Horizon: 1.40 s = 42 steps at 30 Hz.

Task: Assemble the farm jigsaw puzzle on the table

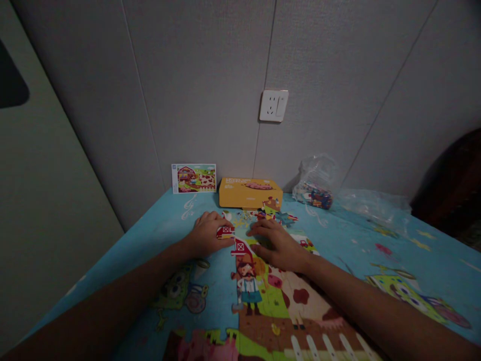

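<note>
A partly joined farm jigsaw (pixel 263 301) lies on a blue cartoon-print cloth (pixel 158 235). My left hand (pixel 206 234) rests on the cloth with its fingers pinched on a red barn piece (pixel 225 231). My right hand (pixel 276 245) lies flat, fingers together, pressing on the puzzle's upper edge beside another red barn piece (pixel 239 246). Loose pieces (pixel 270 213) are scattered just beyond both hands.
A yellow puzzle box (pixel 250 193) stands against the wall, with a reference picture card (pixel 194 178) leaning to its left. A plastic bag with pieces (pixel 313 188) and clear wrapping (pixel 376 205) lie at the right. A wall socket (pixel 273 106) is above.
</note>
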{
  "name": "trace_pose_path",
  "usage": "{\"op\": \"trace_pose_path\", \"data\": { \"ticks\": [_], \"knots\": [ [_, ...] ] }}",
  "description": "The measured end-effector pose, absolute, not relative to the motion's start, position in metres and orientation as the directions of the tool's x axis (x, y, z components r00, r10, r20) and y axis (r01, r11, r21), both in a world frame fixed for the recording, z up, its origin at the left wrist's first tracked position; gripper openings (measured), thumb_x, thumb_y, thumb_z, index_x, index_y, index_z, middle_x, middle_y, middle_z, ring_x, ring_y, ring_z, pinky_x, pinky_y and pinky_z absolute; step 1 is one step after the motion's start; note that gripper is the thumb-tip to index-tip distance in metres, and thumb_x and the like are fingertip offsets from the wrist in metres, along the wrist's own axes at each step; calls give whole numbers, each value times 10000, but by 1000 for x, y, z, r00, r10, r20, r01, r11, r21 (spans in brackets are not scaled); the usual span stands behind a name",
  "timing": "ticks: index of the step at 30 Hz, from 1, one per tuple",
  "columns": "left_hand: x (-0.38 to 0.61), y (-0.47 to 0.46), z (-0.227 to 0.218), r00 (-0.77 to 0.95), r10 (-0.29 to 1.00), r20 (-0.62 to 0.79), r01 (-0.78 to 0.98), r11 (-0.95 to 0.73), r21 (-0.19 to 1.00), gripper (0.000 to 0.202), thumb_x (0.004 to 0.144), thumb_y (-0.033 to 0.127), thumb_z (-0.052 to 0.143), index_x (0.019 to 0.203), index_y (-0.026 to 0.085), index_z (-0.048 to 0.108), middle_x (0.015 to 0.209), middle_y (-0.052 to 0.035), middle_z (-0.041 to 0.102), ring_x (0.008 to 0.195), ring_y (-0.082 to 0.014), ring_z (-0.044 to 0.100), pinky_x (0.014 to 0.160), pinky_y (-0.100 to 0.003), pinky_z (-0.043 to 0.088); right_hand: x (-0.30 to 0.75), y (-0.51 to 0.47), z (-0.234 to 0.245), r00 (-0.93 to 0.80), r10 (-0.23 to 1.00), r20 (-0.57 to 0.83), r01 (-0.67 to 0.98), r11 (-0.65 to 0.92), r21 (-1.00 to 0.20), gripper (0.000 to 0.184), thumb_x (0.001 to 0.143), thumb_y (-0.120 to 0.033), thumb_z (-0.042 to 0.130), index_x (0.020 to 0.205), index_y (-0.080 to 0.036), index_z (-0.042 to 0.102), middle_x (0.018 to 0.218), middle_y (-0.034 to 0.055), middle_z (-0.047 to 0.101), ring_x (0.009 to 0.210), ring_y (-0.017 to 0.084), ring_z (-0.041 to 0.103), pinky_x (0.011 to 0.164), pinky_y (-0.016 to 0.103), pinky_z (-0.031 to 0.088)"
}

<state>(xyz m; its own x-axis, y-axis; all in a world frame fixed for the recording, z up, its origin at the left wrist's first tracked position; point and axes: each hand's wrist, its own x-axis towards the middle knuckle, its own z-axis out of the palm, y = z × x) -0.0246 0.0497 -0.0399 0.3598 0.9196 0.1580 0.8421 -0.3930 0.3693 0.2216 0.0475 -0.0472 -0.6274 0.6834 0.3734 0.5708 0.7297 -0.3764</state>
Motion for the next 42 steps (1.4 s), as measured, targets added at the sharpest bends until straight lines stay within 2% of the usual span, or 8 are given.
{"op": "trace_pose_path", "data": {
  "ticks": [4,9,16,21,28,32,37,42],
  "knots": [
    [-26,51,-42,358,915,186,839,-403,367,385,759,444,690,1096,258,695,1056,-76,577,1068,-291,493,974,-442,385,223,51,-46,-610,688,394,580,726,-369,241,821,-207,612,1043,-160,695,1087,114,671,1032,242,600,958,404,442],
    [-31,57,-45,281,934,220,897,-337,287,394,769,434,652,1094,215,690,1066,-99,588,1090,-321,473,977,-465,380,236,68,-43,-431,820,378,787,546,-287,197,811,-135,565,918,-169,727,959,74,718,913,225,616,873,346,439],
    [-37,62,-43,180,966,186,942,-223,249,445,824,416,574,1194,187,665,1131,-127,572,1124,-328,459,1003,-466,374,259,88,-42,-156,939,307,944,233,-234,319,825,-279,620,1114,-190,720,1101,120,685,1000,270,604,870,345,430],
    [-38,62,-46,231,955,183,926,-274,259,408,847,356,562,1221,220,654,1139,-111,566,1127,-310,463,994,-463,382,261,89,-44,-101,959,265,954,169,-248,426,835,-325,632,1228,-161,651,1093,152,664,1009,298,598,879,389,436],
    [-38,61,-44,269,928,258,892,-341,298,404,840,279,582,1226,187,656,1186,-124,595,1140,-320,447,1005,-500,372,256,87,-51,-194,883,428,824,383,-417,540,743,-268,730,1243,-142,571,1109,135,651,1031,298,583,919,460,449],
    [-30,52,-34,410,781,471,708,-598,376,337,929,221,460,1214,165,631,902,-71,686,989,-238,523,921,-398,439,238,66,-49,-302,717,628,640,641,-424,620,734,-275,755,1292,-181,501,1201,141,607,1083,297,568,944,507,455],
    [-15,42,-39,839,256,481,250,-965,76,333,882,13,423,917,210,690,947,-52,672,906,-193,519,827,-320,437,218,38,-40,-449,531,719,356,844,-401,387,813,-257,699,1172,-204,567,1100,99,656,1009,225,624,876,395,518],
    [-7,40,-48,888,206,411,232,-973,-14,164,871,78,559,847,208,656,986,-51,637,971,-206,529,869,-341,445,210,29,-33,-536,341,772,134,938,-321,228,848,-299,709,1041,-189,658,1029,98,670,978,199,633,850,355,532]
  ]
}}
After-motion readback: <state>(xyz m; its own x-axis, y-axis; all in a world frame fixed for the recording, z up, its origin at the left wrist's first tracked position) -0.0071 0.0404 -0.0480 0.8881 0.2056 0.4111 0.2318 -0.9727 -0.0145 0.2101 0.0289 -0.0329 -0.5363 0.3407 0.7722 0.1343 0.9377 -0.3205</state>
